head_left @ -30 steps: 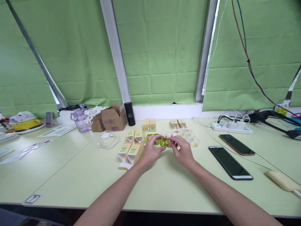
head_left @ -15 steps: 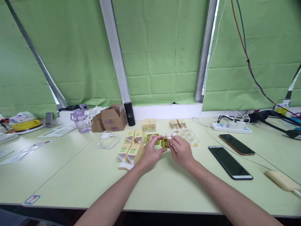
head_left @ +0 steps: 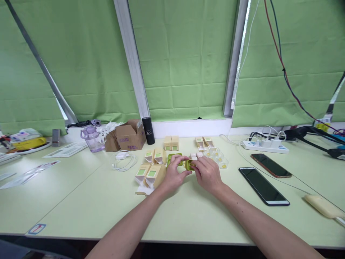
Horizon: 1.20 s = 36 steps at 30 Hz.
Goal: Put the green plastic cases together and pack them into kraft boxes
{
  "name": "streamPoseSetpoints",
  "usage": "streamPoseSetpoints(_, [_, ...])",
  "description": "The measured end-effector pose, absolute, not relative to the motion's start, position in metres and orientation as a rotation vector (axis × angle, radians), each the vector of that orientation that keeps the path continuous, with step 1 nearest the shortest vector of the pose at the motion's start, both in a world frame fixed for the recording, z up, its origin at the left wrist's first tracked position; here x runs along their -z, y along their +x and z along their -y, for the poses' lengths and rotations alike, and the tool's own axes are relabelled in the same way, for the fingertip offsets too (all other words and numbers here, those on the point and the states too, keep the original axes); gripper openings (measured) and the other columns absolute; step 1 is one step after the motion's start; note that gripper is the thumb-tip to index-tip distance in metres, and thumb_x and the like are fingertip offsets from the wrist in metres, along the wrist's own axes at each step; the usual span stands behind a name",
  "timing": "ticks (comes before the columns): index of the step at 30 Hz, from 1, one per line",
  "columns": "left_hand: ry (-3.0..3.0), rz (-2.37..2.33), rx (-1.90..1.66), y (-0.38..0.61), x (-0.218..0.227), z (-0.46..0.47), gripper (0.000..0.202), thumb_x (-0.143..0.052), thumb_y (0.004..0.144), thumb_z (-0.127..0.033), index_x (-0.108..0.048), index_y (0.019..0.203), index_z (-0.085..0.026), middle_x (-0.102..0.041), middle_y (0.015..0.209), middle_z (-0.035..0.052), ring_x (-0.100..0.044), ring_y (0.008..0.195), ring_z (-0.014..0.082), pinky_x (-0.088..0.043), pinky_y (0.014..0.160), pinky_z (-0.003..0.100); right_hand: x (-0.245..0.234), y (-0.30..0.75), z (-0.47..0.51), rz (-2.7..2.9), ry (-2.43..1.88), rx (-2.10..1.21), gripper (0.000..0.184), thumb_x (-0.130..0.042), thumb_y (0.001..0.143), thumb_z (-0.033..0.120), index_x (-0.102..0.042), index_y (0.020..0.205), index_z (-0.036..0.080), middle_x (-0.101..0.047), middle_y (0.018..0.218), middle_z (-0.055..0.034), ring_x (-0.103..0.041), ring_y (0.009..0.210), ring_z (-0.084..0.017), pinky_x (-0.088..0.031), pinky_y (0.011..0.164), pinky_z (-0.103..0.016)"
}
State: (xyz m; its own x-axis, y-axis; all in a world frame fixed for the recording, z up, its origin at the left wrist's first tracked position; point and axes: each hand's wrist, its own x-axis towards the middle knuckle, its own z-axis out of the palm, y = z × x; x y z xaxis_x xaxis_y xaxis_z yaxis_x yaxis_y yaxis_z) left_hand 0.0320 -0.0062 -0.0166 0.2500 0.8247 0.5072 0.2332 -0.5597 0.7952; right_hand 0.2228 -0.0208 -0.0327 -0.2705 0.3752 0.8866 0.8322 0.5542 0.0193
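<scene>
Between my hands is a small olive-green plastic case [head_left: 189, 165]; its exact kind is too small to make out. My left hand [head_left: 174, 175] grips its left side with thumb and index finger. On the right side, the fingers of my right hand [head_left: 208, 173] are pressed on the same case. A second green case [head_left: 170, 158] lies behind my left fingers, partly hidden. Small white pieces [head_left: 196, 155] and a clear tray [head_left: 219, 158] with yellow spots sit behind my right hand. To the left stand several beige cartons [head_left: 156, 173] with green windows.
More beige cartons [head_left: 171, 143] stand at the back, next to a black cylinder [head_left: 148, 130] and a cardboard box [head_left: 130, 135]. A purple jug [head_left: 92, 139] is farther left. On the right lie two phones [head_left: 264, 186], a power strip [head_left: 265, 146] and a cream-coloured block [head_left: 323, 206].
The green case has shifted very slightly to the right and turned a little in my fingers. Both hands keep nearly the same place.
</scene>
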Motion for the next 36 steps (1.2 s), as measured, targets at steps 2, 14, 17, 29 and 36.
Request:
streamPoseSetpoints(2, [1.94, -0.953, -1.313, 0.032, 0.017, 0.006, 0.045, -0.084, 0.076, -0.01, -0.077, 0.116, -0.028, -0.059, 0.122, 0.0058, -0.061, 0.121, 0.0265, -0.048, 0.112, 0.042, 0.033, 0.223, 0.021, 1.869, -0.986, 0.619, 0.026, -0.051, 0.108, 0.017, -0.072, 0.094, 0.021, -0.065, 0.079, -0.0062, -0.052, 0.074, -0.023, -0.034, 0.067, -0.037])
streamPoseSetpoints(14, [1.95, -0.94, -1.298, 0.032, 0.019, 0.006, 0.046, -0.085, 0.077, -0.009, -0.077, 0.118, -0.028, -0.059, 0.127, 0.0064, -0.062, 0.122, 0.0263, -0.048, 0.114, 0.044, 0.035, 0.225, 0.017, 1.878, -0.855, 0.535, 0.022, -0.055, 0.106, 0.012, -0.071, 0.092, 0.02, -0.064, 0.075, -0.0038, -0.052, 0.071, -0.02, -0.033, 0.064, -0.034])
streamPoseSetpoints(17, [1.961, -0.934, -1.301, 0.031, 0.02, 0.006, 0.047, -0.086, 0.076, -0.008, -0.077, 0.118, -0.028, -0.06, 0.126, 0.0062, -0.062, 0.122, 0.0264, -0.049, 0.115, 0.045, 0.036, 0.225, 0.016, 1.874, -0.835, 0.525, 0.02, -0.057, 0.105, 0.012, -0.071, 0.092, 0.02, -0.064, 0.074, -0.0033, -0.052, 0.071, -0.02, -0.034, 0.064, -0.034])
streamPoseSetpoints(29, [1.929, -0.919, -1.304, 0.032, 0.021, 0.002, 0.05, -0.081, 0.08, -0.008, -0.078, 0.125, -0.03, -0.059, 0.128, 0.0068, -0.061, 0.124, 0.0258, -0.047, 0.116, 0.043, 0.033, 0.231, 0.016, 1.887, -0.756, 0.439, 0.017, -0.059, 0.104, 0.015, -0.074, 0.112, 0.02, -0.07, 0.076, -0.0043, -0.057, 0.071, -0.021, -0.042, 0.064, -0.036])
streamPoseSetpoints(36, [1.918, -0.969, -1.343, 0.028, 0.021, -0.001, 0.048, -0.08, 0.084, -0.012, -0.077, 0.128, -0.031, -0.059, 0.128, 0.0066, -0.061, 0.125, 0.0252, -0.048, 0.115, 0.042, 0.032, 0.232, 0.021, 1.851, -0.741, 0.304, 0.042, -0.06, 0.097, 0.013, -0.063, 0.137, 0.024, -0.074, 0.114, -0.0126, -0.07, 0.103, -0.031, -0.06, 0.079, -0.045])
